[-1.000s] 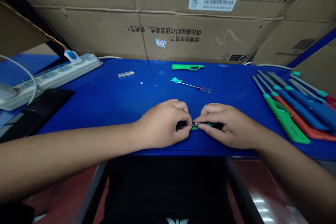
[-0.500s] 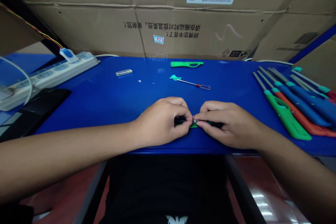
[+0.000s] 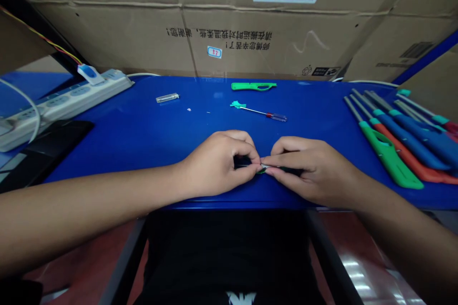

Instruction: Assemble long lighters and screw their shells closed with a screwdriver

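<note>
My left grip (image 3: 229,162) and my right grip (image 3: 311,167) meet low over the counter (image 3: 143,143), near its front edge. Both are narrow, finger and thumb tips close together, and they pinch a small part (image 3: 262,170) between them. I see just a bit of green and a bit of silver there, because my fingers hide the rest. I cannot tell if the small part touches the counter. To do this well, I think I should hold one side firm with my left grip and let my right grip do the fine work with its tips. A soft, even push seems best, since a hard squeeze could make such a tiny thing slip or jump. I would spread my fingertips a little so I can see where the bits meet. Working low is good, as a dropped bit would not fall far, but the edge is near, so a bit further in would be safer. Past my hands lie a screwdriver (image 3: 275,116), with a teal piece (image 3: 236,104) at its tip, and a green shell (image 3: 238,86) behind it. A clear tube (image 3: 167,98) lies to the left, and lighters (image 3: 393,157) lie to the right.
</note>
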Motion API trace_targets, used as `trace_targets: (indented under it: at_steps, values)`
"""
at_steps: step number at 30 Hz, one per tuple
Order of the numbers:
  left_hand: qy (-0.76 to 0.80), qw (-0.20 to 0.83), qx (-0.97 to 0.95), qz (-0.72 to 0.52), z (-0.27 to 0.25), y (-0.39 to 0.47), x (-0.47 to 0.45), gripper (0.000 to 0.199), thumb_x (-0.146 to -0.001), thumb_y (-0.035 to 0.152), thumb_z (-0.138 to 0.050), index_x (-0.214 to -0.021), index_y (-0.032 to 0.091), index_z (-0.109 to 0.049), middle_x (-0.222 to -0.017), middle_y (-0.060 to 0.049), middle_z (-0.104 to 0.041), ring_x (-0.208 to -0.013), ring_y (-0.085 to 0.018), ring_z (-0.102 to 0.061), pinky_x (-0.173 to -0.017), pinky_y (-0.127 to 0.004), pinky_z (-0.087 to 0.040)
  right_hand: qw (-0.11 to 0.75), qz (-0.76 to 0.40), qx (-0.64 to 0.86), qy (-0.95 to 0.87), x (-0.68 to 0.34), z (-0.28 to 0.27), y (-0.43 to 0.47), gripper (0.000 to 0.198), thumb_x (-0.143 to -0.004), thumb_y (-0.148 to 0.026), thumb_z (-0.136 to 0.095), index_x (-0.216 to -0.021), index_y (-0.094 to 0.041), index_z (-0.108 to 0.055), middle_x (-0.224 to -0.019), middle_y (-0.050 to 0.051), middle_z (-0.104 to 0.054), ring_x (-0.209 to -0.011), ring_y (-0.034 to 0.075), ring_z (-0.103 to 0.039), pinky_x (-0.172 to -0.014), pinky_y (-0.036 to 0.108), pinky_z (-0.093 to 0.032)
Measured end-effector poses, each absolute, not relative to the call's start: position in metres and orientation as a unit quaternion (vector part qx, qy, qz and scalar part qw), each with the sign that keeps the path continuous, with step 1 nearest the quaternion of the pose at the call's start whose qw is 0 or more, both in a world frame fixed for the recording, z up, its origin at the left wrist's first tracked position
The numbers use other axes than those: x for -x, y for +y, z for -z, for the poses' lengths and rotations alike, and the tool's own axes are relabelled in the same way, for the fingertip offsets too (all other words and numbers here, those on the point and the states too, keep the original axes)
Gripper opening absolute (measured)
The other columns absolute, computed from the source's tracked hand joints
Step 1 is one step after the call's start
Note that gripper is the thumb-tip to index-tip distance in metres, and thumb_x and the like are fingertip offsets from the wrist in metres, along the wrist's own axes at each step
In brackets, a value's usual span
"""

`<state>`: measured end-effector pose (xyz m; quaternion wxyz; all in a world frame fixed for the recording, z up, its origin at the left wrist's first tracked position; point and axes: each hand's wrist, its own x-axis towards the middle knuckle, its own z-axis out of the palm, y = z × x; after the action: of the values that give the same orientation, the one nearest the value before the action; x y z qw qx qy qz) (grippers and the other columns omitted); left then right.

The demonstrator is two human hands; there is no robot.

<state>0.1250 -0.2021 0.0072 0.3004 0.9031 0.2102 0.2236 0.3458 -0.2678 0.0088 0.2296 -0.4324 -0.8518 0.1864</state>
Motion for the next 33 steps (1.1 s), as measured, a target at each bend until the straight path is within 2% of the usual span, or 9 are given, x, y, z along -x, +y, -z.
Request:
trace_targets:
  at_steps: [9,19,25,33]
  values:
    - [0.181,0.246,-0.931,-0.202,-0.006,-0.202,-0.124,0.011,-0.09,0.023,-0.063,-0.091,0.019,-0.073,-0.092,-0.003,-0.069,-0.087,-0.016,-0.06,-0.084,-0.032,-0.048,0.208,-0.217,0.432,-0.851,-0.346,-0.013,-0.263,0.022,-0.094,-0.021,-0.056,-0.103,-0.024,-0.075,-0.091,0.003,-0.067,-0.079,0.013,-0.062,-0.07,0.026,-0.048]
    - [0.168,0.234,-0.945,-0.157,-0.009,-0.203,-0.12,0.018,-0.087,0.02,-0.06,-0.095,0.019,-0.075,-0.099,-0.005,-0.068,-0.089,-0.017,-0.058,-0.085,-0.033,-0.049,0.199,-0.196,0.444,-0.851,-0.342,-0.008,-0.265,0.02,-0.092,-0.019,-0.057,-0.101,-0.023,-0.075,-0.094,0.004,-0.066,-0.083,0.015,-0.062,-0.074,0.029,-0.049]
    - [0.161,0.219,-0.952,-0.139,-0.01,-0.202,-0.117,0.019,-0.087,0.023,-0.062,-0.101,0.02,-0.075,-0.102,-0.005,-0.068,-0.092,-0.019,-0.058,-0.087,-0.034,-0.048,0.211,-0.189,0.484,-0.828,-0.336,-0.008,-0.267,0.018,-0.09,-0.019,-0.06,-0.096,-0.024,-0.076,-0.087,0.003,-0.066,-0.078,0.014,-0.061,-0.068,0.027,-0.047]
    - [0.159,0.228,-0.951,-0.132,-0.011,-0.203,-0.116,0.02,-0.087,0.02,-0.063,-0.103,0.021,-0.075,-0.1,-0.004,-0.068,-0.092,-0.017,-0.059,-0.088,-0.032,-0.047,0.161,-0.255,0.529,-0.794,-0.335,-0.016,-0.262,0.009,-0.087,-0.023,-0.065,-0.087,-0.024,-0.074,-0.088,0.0,-0.066,-0.076,0.013,-0.061,-0.068,0.027,-0.046]
